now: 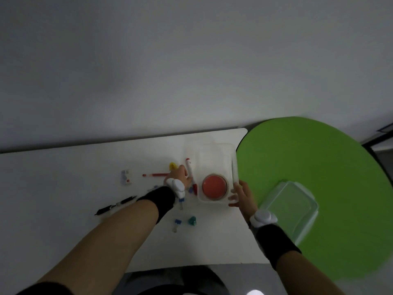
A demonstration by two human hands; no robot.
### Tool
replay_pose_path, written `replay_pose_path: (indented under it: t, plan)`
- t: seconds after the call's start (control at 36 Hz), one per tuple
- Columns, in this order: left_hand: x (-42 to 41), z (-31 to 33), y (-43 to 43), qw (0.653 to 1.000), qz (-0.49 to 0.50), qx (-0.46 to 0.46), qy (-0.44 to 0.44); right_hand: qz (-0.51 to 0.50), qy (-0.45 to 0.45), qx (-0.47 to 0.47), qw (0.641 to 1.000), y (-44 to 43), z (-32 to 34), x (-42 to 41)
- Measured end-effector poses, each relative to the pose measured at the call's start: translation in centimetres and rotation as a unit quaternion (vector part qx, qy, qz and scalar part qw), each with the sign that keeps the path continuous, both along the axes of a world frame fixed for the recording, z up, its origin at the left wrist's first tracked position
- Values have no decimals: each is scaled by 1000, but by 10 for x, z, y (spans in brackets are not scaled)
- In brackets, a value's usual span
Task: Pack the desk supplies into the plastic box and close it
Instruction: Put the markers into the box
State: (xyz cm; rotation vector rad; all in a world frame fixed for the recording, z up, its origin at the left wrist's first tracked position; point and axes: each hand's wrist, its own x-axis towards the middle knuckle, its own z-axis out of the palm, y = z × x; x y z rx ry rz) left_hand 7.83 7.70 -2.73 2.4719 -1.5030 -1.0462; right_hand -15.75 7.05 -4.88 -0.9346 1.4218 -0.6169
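Note:
A clear plastic box [213,152] stands open on the white desk [74,184], with a roll of tape [214,185] showing a red centre inside its near end. My right hand [242,194] grips the box's near right corner. My left hand [180,175] reaches over a red marker [190,167] that lies just left of the box; its fingers are mostly hidden. A red pen [155,174], a yellow clip [173,166], blue binder clips [177,222], a teal clip [192,221], a black pen [116,205] and a small white item [126,177] lie scattered on the desk.
The box's clear lid [291,207] lies on a round green table [319,158] that adjoins the desk on the right. A white wall rises behind the desk. The desk's near edge runs just below the clips.

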Motion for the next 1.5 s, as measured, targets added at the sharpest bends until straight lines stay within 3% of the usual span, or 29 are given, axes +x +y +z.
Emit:
replay_pose_path:
  t: [0.14,0.28,0.39,0.5,0.58,0.75,1.11,1.5]
  plan:
    - [-16,-16,-14,998,-36,36,-31,-14,4,14,1000,3,-4,-15]
    - [-21,-24,-24,998,8,57,30,-22,4,19,1000,7,-3,-25]
    - [-24,-15,-25,999,26,19,-24,-15,3,29,999,7,-5,-25]
    - [-17,8,-37,990,124,-66,-16,5,10,35,999,7,-9,-20]
    - [-12,29,-45,982,140,-125,-1,14,25,31,999,6,-11,-14]
    - [-16,57,-47,980,11,-200,13,65,63,13,996,4,-10,-5]
    - [-19,50,-43,963,-243,-115,-20,79,93,0,993,3,-8,-5]
    - [-50,19,-67,958,-272,-87,27,105,148,-18,983,8,-5,-1]
